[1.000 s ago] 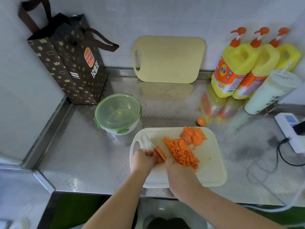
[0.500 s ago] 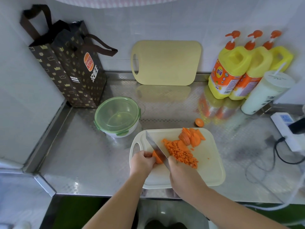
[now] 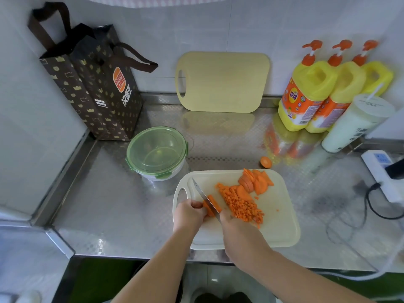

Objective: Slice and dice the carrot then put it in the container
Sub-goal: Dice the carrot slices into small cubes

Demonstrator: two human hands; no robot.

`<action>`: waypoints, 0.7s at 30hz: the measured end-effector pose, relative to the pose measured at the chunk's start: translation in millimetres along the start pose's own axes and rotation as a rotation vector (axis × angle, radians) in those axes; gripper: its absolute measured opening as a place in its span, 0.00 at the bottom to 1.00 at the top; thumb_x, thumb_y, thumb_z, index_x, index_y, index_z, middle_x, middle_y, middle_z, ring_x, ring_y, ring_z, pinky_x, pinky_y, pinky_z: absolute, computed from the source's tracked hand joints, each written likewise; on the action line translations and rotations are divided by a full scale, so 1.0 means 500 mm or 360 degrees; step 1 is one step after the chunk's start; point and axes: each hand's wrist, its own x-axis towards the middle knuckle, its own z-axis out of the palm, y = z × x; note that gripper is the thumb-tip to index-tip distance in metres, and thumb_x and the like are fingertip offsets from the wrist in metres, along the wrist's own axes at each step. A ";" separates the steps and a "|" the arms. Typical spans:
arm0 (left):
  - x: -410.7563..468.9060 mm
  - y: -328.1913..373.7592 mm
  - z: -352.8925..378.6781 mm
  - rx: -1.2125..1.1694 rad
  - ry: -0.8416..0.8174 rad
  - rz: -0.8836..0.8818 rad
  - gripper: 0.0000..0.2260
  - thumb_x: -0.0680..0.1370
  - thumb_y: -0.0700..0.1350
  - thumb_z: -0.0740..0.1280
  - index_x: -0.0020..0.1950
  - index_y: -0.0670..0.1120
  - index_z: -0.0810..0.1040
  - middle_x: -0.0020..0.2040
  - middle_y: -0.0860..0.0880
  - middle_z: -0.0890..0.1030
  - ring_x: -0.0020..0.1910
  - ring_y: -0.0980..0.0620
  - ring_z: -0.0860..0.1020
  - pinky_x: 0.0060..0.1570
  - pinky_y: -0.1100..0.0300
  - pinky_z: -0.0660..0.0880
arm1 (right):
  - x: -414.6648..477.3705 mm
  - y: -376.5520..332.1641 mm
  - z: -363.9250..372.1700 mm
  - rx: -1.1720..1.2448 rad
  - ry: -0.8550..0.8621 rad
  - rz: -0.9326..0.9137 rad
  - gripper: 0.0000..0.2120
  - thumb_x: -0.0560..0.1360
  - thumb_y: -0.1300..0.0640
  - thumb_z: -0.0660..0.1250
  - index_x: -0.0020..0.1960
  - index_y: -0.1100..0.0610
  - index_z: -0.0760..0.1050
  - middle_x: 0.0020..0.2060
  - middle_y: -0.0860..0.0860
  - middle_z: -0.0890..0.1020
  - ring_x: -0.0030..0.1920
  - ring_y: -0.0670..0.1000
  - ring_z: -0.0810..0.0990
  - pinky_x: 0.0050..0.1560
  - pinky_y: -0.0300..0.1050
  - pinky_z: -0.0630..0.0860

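Carrot piece (image 3: 211, 206): lies on cutting board (image 3: 281, 228), near board's left edge by the handle slot. Short stub, orange, flat on the board.

Left hand (image 3: 189, 215): fingers (image 3: 196, 204) curled tight, tips pinching the stub's left end. No gap seen betw. fingers and carrot.

Right hand (image 3: 237, 230): fingers closed round the knife (image 3: 202, 193) handle; handle itself hidden under the hand. Blade runs diagonally up-left from the hand, edge across the stub just right of the left fingertips. Cannot tell if blade is through to the board.

Diced carrot (image 3: 240, 205): loose heap at board centre, just right of blade, a few crumbs scattered further right. Carrot slices (image 3: 254, 182): overlapping stack at board's far edge, touching the heap's far end.

Carrot end (image 3: 266, 162): off the board, on tabletop (image 3: 105, 204) just beyond board's far edge.

Container (image 3: 157, 153): round, clear, green clip lid on, nothing visible inside. Sits on tabletop just beyond board's far-left corner, apart from it.

Rest, along back edge of tabletop: brown paper bag (image 3: 94, 84) in far-left corner; second board (image 3: 223, 82), yellowish, leaning on wall at centre; three yellow pump bottles (image 3: 306, 95) and a white cup (image 3: 356, 123) w/ straw in far-right corner. Power strip (image 3: 382, 171) w/ cable at right edge.
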 end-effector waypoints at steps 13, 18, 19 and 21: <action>-0.010 0.002 -0.003 0.0019 0.0028 0.0022 0.04 0.71 0.39 0.69 0.42 0.48 0.77 0.39 0.48 0.83 0.44 0.48 0.82 0.50 0.52 0.79 | 0.018 0.017 0.023 0.0231 0.0064 0.0052 0.06 0.80 0.62 0.53 0.55 0.54 0.63 0.31 0.45 0.70 0.27 0.45 0.68 0.25 0.35 0.61; -0.010 0.001 -0.001 0.0072 0.0058 0.0058 0.03 0.70 0.42 0.70 0.42 0.48 0.79 0.41 0.49 0.84 0.45 0.49 0.82 0.49 0.53 0.78 | 0.000 0.018 0.002 0.0248 0.0096 0.0028 0.07 0.77 0.65 0.56 0.52 0.55 0.64 0.32 0.46 0.76 0.28 0.47 0.74 0.30 0.38 0.70; -0.011 0.001 -0.001 0.0074 0.0058 0.0057 0.03 0.70 0.41 0.70 0.43 0.47 0.80 0.41 0.49 0.84 0.45 0.49 0.81 0.48 0.55 0.78 | -0.003 0.015 0.000 0.0198 0.0078 0.0029 0.10 0.75 0.66 0.57 0.55 0.56 0.64 0.35 0.48 0.79 0.29 0.49 0.75 0.30 0.39 0.69; -0.012 0.002 0.000 0.0068 0.0064 0.0046 0.04 0.70 0.41 0.69 0.44 0.47 0.80 0.41 0.49 0.84 0.46 0.49 0.81 0.43 0.59 0.76 | -0.004 0.010 -0.004 0.0132 0.0049 0.0013 0.16 0.74 0.66 0.60 0.60 0.58 0.63 0.40 0.50 0.81 0.32 0.51 0.77 0.29 0.39 0.67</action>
